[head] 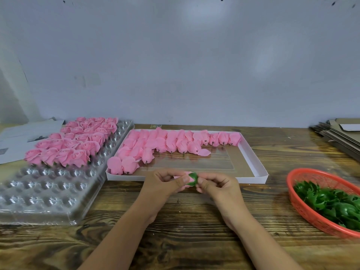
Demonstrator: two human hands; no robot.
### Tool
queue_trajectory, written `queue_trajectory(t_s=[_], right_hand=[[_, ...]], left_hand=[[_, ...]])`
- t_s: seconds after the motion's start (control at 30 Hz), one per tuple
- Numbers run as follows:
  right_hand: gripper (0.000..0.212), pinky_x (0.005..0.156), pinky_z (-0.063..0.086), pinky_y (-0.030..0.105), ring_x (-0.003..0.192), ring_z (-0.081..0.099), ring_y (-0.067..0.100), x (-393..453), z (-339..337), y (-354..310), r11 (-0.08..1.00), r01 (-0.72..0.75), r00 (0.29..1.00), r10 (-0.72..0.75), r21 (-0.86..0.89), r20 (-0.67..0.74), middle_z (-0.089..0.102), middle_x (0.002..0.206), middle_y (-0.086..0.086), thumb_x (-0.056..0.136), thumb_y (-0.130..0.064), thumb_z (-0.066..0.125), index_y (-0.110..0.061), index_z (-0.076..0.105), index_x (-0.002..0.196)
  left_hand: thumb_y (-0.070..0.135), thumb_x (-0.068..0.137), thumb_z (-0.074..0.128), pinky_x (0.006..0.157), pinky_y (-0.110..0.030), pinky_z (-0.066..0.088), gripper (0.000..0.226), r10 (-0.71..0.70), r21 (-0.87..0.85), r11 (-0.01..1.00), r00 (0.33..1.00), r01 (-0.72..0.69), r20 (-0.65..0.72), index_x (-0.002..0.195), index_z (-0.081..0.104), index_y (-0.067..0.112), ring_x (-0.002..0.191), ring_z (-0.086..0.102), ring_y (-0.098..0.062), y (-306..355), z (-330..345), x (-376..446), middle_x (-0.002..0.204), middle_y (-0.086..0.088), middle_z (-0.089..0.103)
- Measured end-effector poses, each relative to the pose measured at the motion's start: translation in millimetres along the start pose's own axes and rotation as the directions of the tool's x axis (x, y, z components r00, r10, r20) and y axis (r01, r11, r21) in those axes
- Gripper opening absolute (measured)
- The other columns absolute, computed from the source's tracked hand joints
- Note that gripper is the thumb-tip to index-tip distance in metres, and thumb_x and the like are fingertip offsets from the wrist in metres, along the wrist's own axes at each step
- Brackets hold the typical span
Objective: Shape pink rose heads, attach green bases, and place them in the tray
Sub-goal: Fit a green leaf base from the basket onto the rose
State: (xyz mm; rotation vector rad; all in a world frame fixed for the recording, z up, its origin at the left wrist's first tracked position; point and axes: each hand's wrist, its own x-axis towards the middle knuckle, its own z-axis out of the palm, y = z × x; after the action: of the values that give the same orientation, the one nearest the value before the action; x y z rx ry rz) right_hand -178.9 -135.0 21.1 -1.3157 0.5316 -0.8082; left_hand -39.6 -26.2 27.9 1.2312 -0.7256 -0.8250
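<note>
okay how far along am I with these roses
Done: several rows of finished roses sit in the far part of the clear tray. In hand: left hand and right hand grip one rose head, with its green base. Left: many unshaped heads in the white box, and near tray cups are unfilled.

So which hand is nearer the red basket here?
Right. The right hand is at table centre, holding the rose, with the basket off to its right; the left hand sits further left, across the rose.

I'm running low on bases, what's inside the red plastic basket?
The red plastic mesh basket holds a pile of green plastic leaf-shaped bases. Its bottom is covered by them, and its right part is cut off by the frame.
</note>
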Motion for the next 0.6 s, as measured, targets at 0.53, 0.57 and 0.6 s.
queue_trajectory(t_s=[0.53, 0.57, 0.6], right_hand=[[0.017, 0.072, 0.060, 0.025, 0.073, 0.068, 0.016, 1.8, -1.7, 6.6, 0.995, 0.015, 0.999, -0.010, -0.096, 0.049, 0.073, 0.078, 0.006, 0.089, 0.010, 0.064, -0.005, 0.072, 0.088], [0.015, 0.073, 0.060, 0.026, 0.076, 0.068, 0.017, 1.9, -1.5, 6.5, 0.995, 0.001, 0.999, 0.004, -0.095, 0.053, 0.072, 0.079, 0.004, 0.090, 0.009, 0.062, -0.004, 0.070, 0.090], [0.014, 0.074, 0.060, 0.027, 0.077, 0.068, 0.017, 1.9, -1.5, 5.6, 0.996, -0.009, 0.998, 0.015, -0.093, 0.056, 0.072, 0.080, 0.003, 0.090, 0.008, 0.063, -0.004, 0.070, 0.091]], left_hand=[[0.024, 0.071, 0.084, 0.074, -0.019, 0.057, 0.020, 0.019, 0.076, 0.997, 1.000, -0.020, 0.017, 0.089, 0.081, 0.018, 0.090, 0.075, -0.014, -1.3, -0.8, 0.7, 0.096, -0.007, 0.079], [0.024, 0.071, 0.084, 0.073, -0.019, 0.057, 0.021, 0.030, 0.089, 0.996, 0.999, -0.031, 0.016, 0.091, 0.081, 0.018, 0.091, 0.075, -0.014, -1.3, -0.1, 0.5, 0.098, -0.006, 0.079], [0.024, 0.070, 0.084, 0.073, -0.018, 0.057, 0.023, 0.041, 0.106, 0.994, 0.999, -0.042, 0.013, 0.092, 0.080, 0.020, 0.092, 0.075, -0.014, -0.7, 0.4, 0.0, 0.099, -0.004, 0.079]])
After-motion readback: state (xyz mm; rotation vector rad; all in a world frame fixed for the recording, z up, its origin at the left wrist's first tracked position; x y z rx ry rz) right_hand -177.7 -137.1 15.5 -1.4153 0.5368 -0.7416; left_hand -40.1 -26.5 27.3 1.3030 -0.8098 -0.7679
